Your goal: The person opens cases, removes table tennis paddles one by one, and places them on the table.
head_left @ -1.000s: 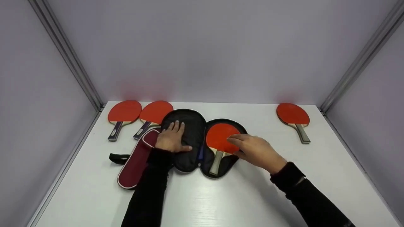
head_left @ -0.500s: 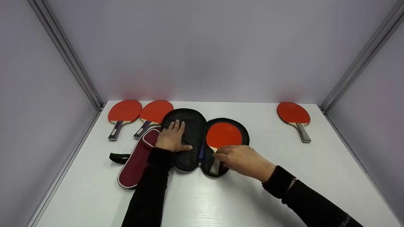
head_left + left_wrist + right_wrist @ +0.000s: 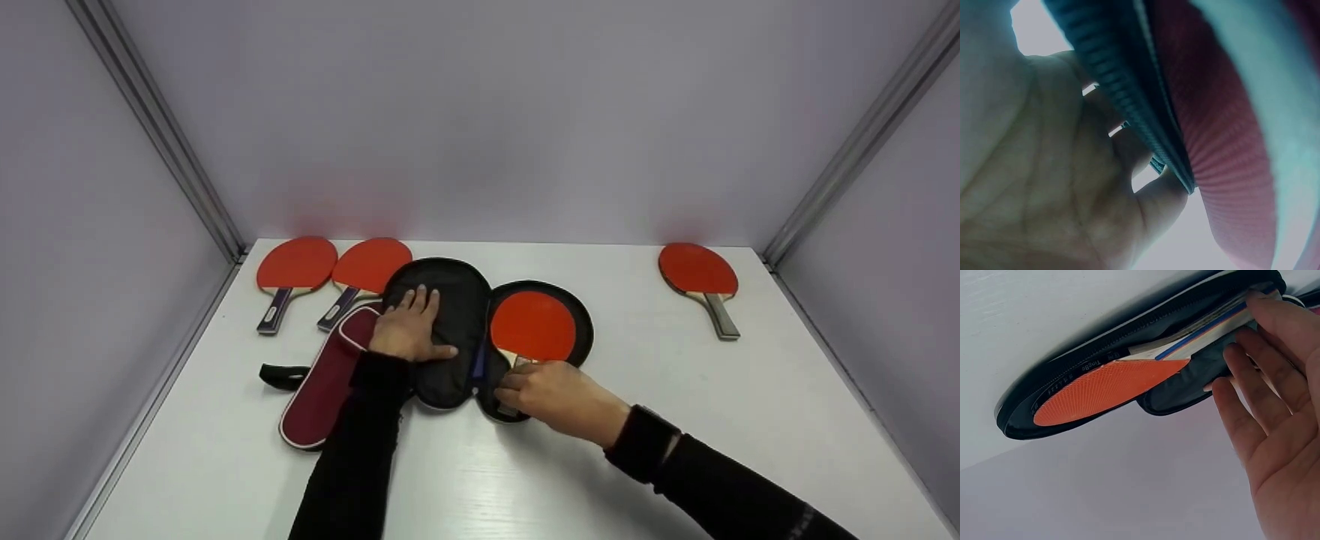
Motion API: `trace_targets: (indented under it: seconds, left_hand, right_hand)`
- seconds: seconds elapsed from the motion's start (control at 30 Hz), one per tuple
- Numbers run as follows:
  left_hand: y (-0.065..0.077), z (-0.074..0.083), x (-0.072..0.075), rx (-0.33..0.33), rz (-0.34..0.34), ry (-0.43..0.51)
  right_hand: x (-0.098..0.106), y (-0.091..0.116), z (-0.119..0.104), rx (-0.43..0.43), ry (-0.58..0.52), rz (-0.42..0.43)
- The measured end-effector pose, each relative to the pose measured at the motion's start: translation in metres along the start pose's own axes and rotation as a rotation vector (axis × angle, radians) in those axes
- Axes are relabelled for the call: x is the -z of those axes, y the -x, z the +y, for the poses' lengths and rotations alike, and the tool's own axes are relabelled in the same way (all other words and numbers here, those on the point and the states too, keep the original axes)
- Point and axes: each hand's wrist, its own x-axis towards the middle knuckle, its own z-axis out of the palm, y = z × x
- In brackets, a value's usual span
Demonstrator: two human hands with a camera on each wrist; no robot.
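Note:
An unzipped black paddle case [image 3: 463, 300] lies spread on the white table. In its right half a red table tennis paddle [image 3: 534, 326] lies face up, its handle toward the person. My left hand [image 3: 405, 330] rests flat with spread fingers on the left half; the left wrist view shows its palm [image 3: 1044, 169] close beside a zipped rim. Over the paddle's handle lies my right hand [image 3: 559, 397], hiding most of it. From the right wrist view, the thumb touches the handle [image 3: 1207, 329] while the other fingers [image 3: 1252, 382] extend fairly straight beside it.
A maroon case [image 3: 322, 390] with white piping and a black strap [image 3: 283, 376] lies left, partly under the left forearm. Two red paddles, one at far left [image 3: 296, 266] and one beside it [image 3: 373, 266], sit behind. Another paddle [image 3: 699, 271] lies far right. Walls enclose the table.
My right hand has moved from the paddle's blade down and left along to its handle. The left hand stays in place on the case, and the paddle lies where it was.

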Motion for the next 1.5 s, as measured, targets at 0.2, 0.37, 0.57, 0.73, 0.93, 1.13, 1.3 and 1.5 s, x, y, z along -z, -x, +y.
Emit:
trace_targets:
  seconds: [0.2, 0.37, 0.57, 0.73, 0.93, 1.13, 1.3, 1.5]
  left_hand:
    - [0.003, 0.001, 0.001, -0.006, 0.020, 0.004]
    - [0.004, 0.000, 0.000, -0.009, 0.032, 0.007]
    - [0.004, 0.001, 0.000, -0.001, 0.022, -0.006]
    - [0.003, 0.001, -0.001, 0.004, 0.017, -0.017]
    - [0.003, 0.002, -0.001, 0.004, 0.016, -0.019]
    - [0.004, 0.003, 0.001, 0.002, 0.013, 0.003]
    - [0.005, 0.003, 0.001, 0.010, 0.011, 0.014]
    - [0.002, 0.003, -0.001, 0.007, 0.015, -0.009]
  right_hand:
    - [-0.005, -0.003, -0.008, 0.043, 0.107, -0.006]
    - [-0.006, -0.002, -0.008, 0.081, 0.160, 0.005]
    - [-0.005, -0.001, -0.002, 0.087, 0.160, 0.042]
    - [0.001, -0.001, 0.003, 0.043, 0.106, 0.072]
    - [0.011, 0.001, 0.012, -0.007, 0.092, 0.132]
    - [0.024, 0.005, 0.024, -0.077, 0.068, 0.178]
    - [0.032, 0.011, 0.037, -0.163, 0.047, 0.232]
    - [0.039, 0.021, 0.054, -0.304, -0.016, 0.247]
